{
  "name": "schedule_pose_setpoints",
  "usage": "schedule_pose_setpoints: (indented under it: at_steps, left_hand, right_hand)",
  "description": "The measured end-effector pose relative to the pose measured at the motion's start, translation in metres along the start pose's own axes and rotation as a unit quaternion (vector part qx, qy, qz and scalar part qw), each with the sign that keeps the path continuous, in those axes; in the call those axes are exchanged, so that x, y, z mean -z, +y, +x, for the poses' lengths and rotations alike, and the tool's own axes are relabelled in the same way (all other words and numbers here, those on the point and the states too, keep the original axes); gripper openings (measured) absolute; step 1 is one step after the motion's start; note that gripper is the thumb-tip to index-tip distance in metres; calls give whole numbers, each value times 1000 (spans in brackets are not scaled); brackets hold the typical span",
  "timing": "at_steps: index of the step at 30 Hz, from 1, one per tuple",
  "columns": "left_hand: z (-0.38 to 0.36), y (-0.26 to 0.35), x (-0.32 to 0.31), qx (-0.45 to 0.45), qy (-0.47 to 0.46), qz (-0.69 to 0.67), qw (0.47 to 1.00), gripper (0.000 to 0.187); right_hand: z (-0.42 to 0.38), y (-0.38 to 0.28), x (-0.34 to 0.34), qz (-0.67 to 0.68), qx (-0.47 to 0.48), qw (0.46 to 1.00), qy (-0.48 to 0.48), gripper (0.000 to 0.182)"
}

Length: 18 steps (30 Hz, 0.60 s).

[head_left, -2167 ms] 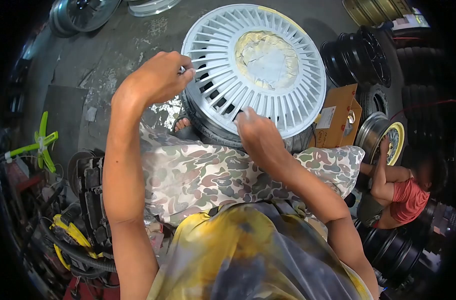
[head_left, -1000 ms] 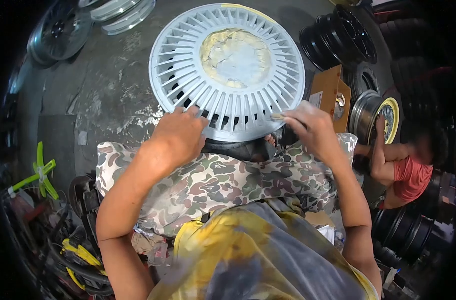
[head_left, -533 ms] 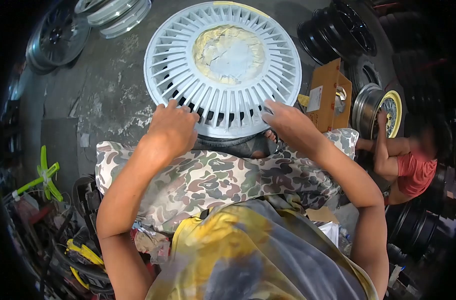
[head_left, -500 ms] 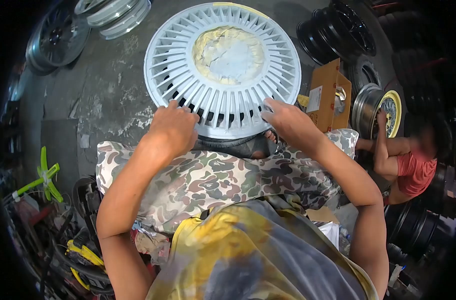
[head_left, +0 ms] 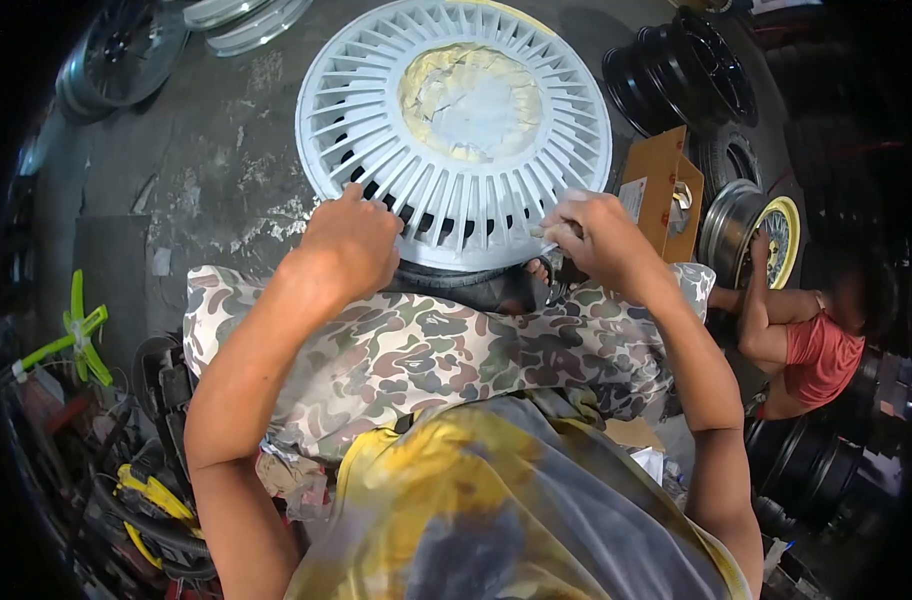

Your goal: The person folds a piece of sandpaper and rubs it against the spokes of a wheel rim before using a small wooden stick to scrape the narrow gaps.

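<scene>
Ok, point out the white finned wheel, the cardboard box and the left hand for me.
white finned wheel (head_left: 454, 105), head view, on the yellowish centre patch.
cardboard box (head_left: 656, 165), head view, on its top face.
left hand (head_left: 351, 245), head view, on the back of the hand.

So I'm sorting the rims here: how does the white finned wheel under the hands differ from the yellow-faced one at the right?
The white finned wheel lies flat, face up; the yellow-faced wheel stands on edge. The white one has thin radial fins around a patchy yellowish centre; the other has a shiny metal lip. Both are being worked by hand, the yellow-faced one by another person.

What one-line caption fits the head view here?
Both hands, left hand and right hand, grip the near rim of a white finned wheel; another person crouches nearby.
</scene>
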<state>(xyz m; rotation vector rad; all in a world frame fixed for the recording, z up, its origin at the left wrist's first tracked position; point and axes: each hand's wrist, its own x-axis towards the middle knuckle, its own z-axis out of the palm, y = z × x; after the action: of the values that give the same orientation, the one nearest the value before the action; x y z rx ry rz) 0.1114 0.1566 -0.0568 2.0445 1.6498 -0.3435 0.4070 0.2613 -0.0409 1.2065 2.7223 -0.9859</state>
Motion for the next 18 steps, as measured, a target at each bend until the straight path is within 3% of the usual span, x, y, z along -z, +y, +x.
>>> schedule_pose_setpoints:
  at_steps: [4,6,10,12,16,18]
  left_hand:
    - [6,3,4,3,-27,23,999,32]
    - [6,4,2,4,-35,37,999,32]
    - [8,10,-3,-4,-44,70,997,31]
    - [10,8,2,-4,-47,71,996,31]
    - [8,6,0,-2,-45,41,998,27]
    - [6,3,-2,-2,-28,35,999,25]
  right_hand:
    - [13,12,-17,-42,95,993,47,16]
    - [7,3,1,14,41,999,-26,14]
    - [-8,-19,17,52,-17,998,-1,10]
    - [-6,-2,-16,-45,151,987,13,8]
    - [3,-5,-32,-151,150,976,-35,19]
    - [-2,-21,-18,-156,140,976,-50,13]
